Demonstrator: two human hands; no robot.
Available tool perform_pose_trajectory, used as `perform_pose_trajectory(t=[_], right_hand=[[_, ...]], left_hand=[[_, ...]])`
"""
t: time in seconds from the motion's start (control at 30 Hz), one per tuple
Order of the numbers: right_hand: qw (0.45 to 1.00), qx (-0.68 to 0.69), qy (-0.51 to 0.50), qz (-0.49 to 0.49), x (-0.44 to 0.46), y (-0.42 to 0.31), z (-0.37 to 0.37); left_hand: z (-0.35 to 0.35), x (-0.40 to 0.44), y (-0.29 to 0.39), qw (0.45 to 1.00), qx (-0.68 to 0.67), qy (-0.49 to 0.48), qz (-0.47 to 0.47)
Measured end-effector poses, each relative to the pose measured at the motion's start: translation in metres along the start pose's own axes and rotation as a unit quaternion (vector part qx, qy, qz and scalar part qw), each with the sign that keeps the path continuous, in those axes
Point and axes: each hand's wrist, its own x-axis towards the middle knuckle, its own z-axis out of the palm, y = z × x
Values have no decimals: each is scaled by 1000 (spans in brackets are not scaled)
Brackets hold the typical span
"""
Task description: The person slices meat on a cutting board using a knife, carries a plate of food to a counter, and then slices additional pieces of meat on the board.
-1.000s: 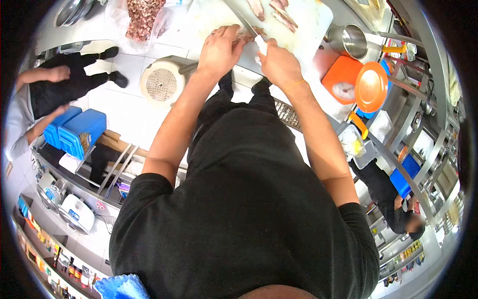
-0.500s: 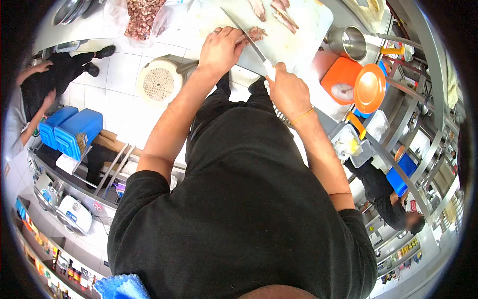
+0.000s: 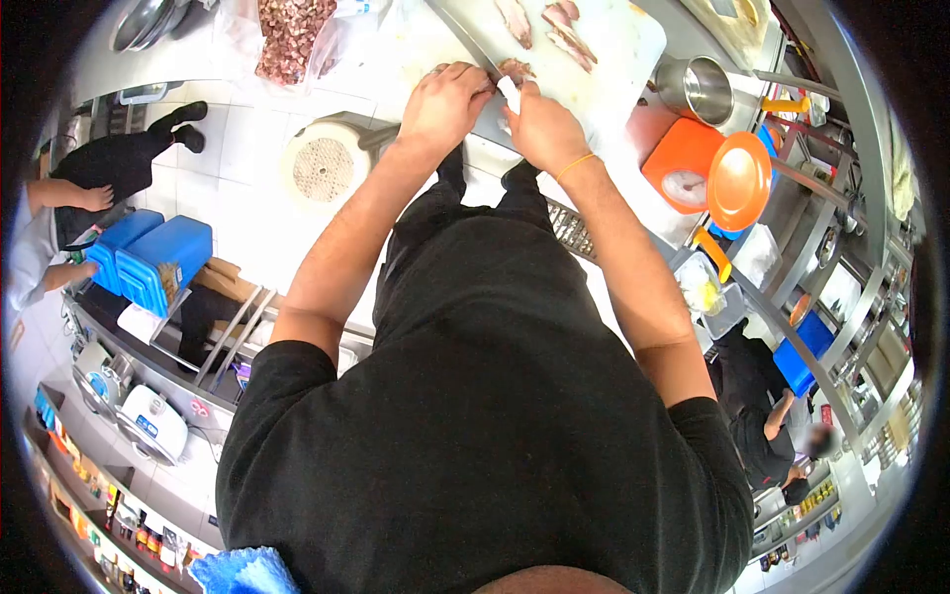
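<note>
A knife (image 3: 465, 33) with a white handle is gripped in my right hand (image 3: 544, 126), its blade pointing up and left over the white cutting board (image 3: 618, 69). My left hand (image 3: 442, 107) has its fingers curled at the board's near edge, pressed on a piece of meat (image 3: 516, 69). Part of that meat shows beyond the knife; the rest is hidden by the blade and my hands. Farther up the board lie a strip of meat (image 3: 514, 22) and more sliced meat (image 3: 569, 38). A clear plastic bag (image 3: 327, 38) of diced meat (image 3: 289, 38) sits to the left.
Right of the board stand a steel pot (image 3: 696, 89), an orange scale (image 3: 676, 158) and an orange dish (image 3: 739, 181). Blue bins (image 3: 163, 262) are on the left, near a person (image 3: 94, 198). People in dark clothes (image 3: 747, 381) are at the right.
My right hand has moved up and left with the knife, bringing its handle close to my left fingers. The person at the left has shifted a hand toward the blue bins.
</note>
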Motion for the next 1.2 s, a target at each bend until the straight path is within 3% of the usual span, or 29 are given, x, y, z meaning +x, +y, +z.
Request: perform_pose_trajectory(t=[0.1, 0.2, 0.3, 0.53, 0.73, 0.93, 1.2], right_hand=[[1000, -19, -22, -4, -15, -5, -24], [998, -45, -38, 12, -44, -12, -34], [996, -65, -47, 41, -65, -19, -28], [999, -13, 3, 44, -35, 2, 35], [1000, 12, 16, -6, -6, -11, 5], [999, -20, -38, 30, -61, -28, -33], [998, 5, -1, 57, -36, -12, 36]], left_hand=[[-6, -6, 3, 998, -16, 57, 6], [-22, -8, 10, 999, -14, 7, -46], [-19, -6, 3, 1000, -2, 10, -7], [-8, -3, -4, 1000, 6, -14, 9], [-15, -2, -3, 1000, 4, -23, 1], [-24, -12, 1, 999, 0, -21, -36], [-14, -8, -8, 1000, 6, -29, 6]])
